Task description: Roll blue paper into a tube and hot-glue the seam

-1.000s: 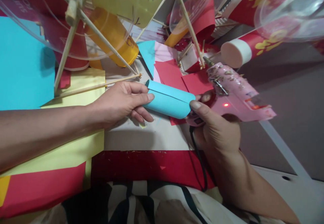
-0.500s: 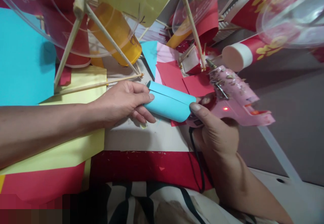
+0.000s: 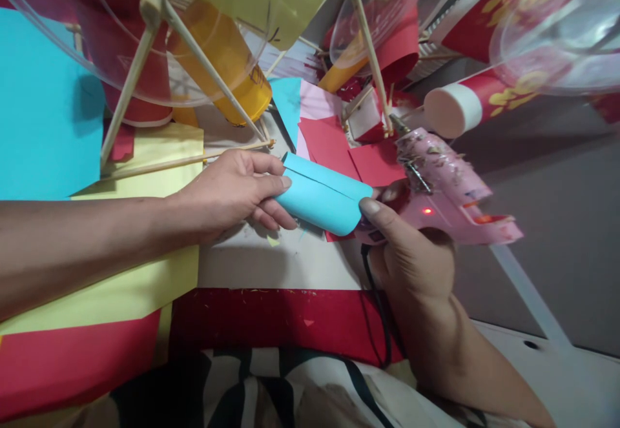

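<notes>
A blue paper tube (image 3: 322,197) with a lengthwise seam on top spans the gap between my two hands. My left hand (image 3: 245,189) pinches its left end, thumb on top and fingers beneath. At its right end, the thumb of my right hand (image 3: 411,241) presses the paper. That same hand also grips a pink hot glue gun (image 3: 440,183), its red light lit, nozzle toward the upper left and a long glue stick (image 3: 530,299) sticking out behind. The right fingers are partly hidden behind the tube and the gun.
Red paper pieces (image 3: 378,163) lie behind the tube. Yellow paper (image 3: 169,273) and a large blue sheet (image 3: 43,112) are at the left. Wooden stick frames (image 3: 130,92) with plastic cups rise close above my hands. A black cord (image 3: 378,312) hangs from the gun.
Almost nothing differs. The tube, both hands and the glue gun have shifted very slightly to the left, with the same grips kept.
</notes>
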The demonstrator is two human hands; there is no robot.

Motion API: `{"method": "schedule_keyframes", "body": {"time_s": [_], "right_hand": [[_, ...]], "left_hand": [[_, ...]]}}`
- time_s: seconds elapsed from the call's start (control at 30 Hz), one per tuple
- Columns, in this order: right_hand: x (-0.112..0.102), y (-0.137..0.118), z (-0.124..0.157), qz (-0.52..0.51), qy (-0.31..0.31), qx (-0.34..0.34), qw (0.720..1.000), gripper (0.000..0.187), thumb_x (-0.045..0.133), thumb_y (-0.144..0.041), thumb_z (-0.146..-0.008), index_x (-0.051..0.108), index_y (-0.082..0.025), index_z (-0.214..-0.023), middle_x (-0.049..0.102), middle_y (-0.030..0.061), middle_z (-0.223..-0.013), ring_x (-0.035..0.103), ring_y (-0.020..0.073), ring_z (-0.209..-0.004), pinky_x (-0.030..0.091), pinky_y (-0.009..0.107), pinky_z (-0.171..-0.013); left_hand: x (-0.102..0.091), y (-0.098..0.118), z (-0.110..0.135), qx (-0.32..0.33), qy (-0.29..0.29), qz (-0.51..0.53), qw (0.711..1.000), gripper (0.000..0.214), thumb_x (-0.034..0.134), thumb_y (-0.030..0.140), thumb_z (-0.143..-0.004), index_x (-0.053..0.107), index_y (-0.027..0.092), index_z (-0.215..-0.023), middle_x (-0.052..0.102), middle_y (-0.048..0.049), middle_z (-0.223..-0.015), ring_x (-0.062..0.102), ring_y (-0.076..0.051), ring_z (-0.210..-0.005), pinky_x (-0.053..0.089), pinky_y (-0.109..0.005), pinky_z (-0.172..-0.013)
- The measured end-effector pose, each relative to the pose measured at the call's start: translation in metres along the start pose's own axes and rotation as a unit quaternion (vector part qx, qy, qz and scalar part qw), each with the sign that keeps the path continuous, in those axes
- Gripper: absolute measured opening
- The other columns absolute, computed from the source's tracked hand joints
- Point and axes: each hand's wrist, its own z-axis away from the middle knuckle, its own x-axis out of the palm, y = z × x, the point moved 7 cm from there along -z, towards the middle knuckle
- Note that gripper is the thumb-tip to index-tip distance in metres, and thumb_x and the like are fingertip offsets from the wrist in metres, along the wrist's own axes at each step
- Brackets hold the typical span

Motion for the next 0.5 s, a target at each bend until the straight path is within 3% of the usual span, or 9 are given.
{"method": "schedule_keyframes", "body": {"time_s": [0.3, 0.5], "right_hand": [[-0.0012, 0.0010, -0.0005, 0.012, 0.004, 0.006, 1.000, 0.020, 0.084, -0.018, -0.068, 0.068, -0.023, -0.079, 0.065, -0.0020, -0.077, 0.061, 0.0120, -0.064, 0.051, 0.025, -0.055], [0.0010, 0.0020, -0.0010, 0.017, -0.029, 0.002, 0.999, 0.014, 0.082, -0.020, -0.072, 0.068, -0.024, -0.075, 0.064, -0.0031, -0.074, 0.057, 0.0101, -0.061, 0.047, 0.023, -0.054]], "left_hand": [[0.0003, -0.0018, 0.0012, -0.020, -0.006, 0.007, 1.000, 0.011, 0.064, 0.012, -0.083, 0.067, 0.014, -0.073, 0.069, -0.0046, -0.053, 0.068, -0.016, -0.047, 0.051, -0.019, -0.044], [-0.0013, -0.0049, -0.0004, -0.019, -0.004, 0.006, 1.000, 0.017, 0.060, 0.012, -0.086, 0.062, 0.015, -0.070, 0.067, -0.0049, -0.050, 0.067, -0.016, -0.044, 0.052, -0.019, -0.043]]}}
